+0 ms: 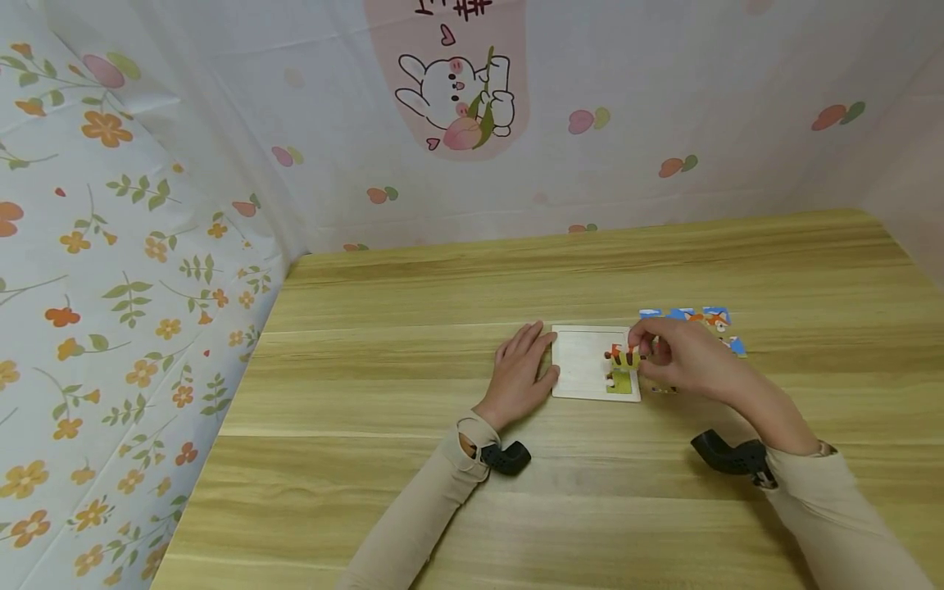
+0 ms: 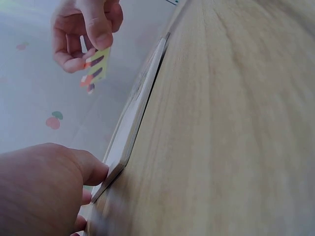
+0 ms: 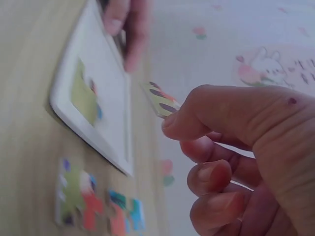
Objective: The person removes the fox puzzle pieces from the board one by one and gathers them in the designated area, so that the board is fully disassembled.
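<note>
A white puzzle tray (image 1: 578, 369) lies on the table, with a green puzzle piece (image 1: 621, 383) set in its near right corner. My right hand (image 1: 686, 356) pinches a yellow-green puzzle piece (image 3: 160, 101) with dark stripes and an orange edge between thumb and forefinger. The pinched piece hangs above the right side of the tray, its face tilted. My left hand (image 1: 519, 373) lies flat along the tray's left side, thumb and fingertips at the rim. In the left wrist view, the left thumb (image 2: 93, 167) touches the tray's edge.
Loose puzzle pieces (image 1: 717, 317) with blue, orange and green print lie on the table right of the tray, partly hidden by the right hand. The wood-grain table (image 1: 413, 328) meets a patterned cloth (image 1: 332, 164) at the back and left.
</note>
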`<state>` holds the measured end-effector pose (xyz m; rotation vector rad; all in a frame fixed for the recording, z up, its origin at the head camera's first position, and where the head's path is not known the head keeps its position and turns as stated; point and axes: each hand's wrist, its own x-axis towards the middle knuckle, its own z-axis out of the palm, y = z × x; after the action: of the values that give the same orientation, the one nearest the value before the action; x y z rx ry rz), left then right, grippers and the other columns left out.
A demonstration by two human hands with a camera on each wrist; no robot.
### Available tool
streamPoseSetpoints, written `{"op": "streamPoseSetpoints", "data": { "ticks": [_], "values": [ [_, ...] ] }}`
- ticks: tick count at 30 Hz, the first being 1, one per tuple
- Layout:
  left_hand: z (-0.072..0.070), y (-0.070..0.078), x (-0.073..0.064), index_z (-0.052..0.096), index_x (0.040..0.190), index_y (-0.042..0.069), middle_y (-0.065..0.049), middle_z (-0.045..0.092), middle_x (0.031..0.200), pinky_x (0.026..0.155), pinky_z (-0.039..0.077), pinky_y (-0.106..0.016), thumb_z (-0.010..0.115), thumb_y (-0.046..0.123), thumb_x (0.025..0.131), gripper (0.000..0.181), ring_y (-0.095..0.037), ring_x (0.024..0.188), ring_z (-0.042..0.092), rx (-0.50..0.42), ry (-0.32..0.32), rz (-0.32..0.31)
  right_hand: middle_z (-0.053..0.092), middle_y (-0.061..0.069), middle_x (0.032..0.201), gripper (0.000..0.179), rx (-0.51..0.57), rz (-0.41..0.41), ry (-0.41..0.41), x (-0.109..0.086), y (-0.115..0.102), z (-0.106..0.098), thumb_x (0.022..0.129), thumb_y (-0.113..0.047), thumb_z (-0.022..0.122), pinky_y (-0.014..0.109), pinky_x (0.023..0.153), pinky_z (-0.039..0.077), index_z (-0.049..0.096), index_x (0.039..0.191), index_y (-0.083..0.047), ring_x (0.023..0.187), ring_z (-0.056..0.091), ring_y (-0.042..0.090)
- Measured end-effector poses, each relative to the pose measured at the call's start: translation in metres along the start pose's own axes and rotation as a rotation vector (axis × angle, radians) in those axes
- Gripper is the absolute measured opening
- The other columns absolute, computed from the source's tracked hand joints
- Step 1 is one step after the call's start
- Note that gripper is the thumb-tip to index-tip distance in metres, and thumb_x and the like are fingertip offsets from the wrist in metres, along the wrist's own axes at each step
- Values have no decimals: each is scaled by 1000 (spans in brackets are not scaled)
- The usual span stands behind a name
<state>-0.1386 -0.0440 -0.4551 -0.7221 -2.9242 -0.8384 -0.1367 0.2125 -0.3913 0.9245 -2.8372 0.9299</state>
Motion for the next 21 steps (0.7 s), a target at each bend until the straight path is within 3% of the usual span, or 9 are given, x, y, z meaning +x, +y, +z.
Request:
{"op": "streamPoseSetpoints", "data": {
  "ticks": [11, 21],
  "values": [
    [0, 0, 0, 44, 138, 10, -11, 30, 148, 106, 19, -42, 48, 26, 94, 48, -23, 138, 21, 1, 7, 13, 54, -4, 74, 29, -47, 37, 73, -13, 13, -31, 67, 6, 68, 22, 49, 34, 60, 87, -12, 56, 40, 3],
    [1, -1, 0, 43, 139, 9, -12, 30, 148, 105, 19, -42, 48, 25, 94, 47, -23, 137, 21, -6, 4, 20, 50, -9, 73, 28, -66, 18, 80, -27, 25, -43, 68, 5, 73, 19, 49, 33, 60, 86, -13, 56, 41, 2]
  ]
}}
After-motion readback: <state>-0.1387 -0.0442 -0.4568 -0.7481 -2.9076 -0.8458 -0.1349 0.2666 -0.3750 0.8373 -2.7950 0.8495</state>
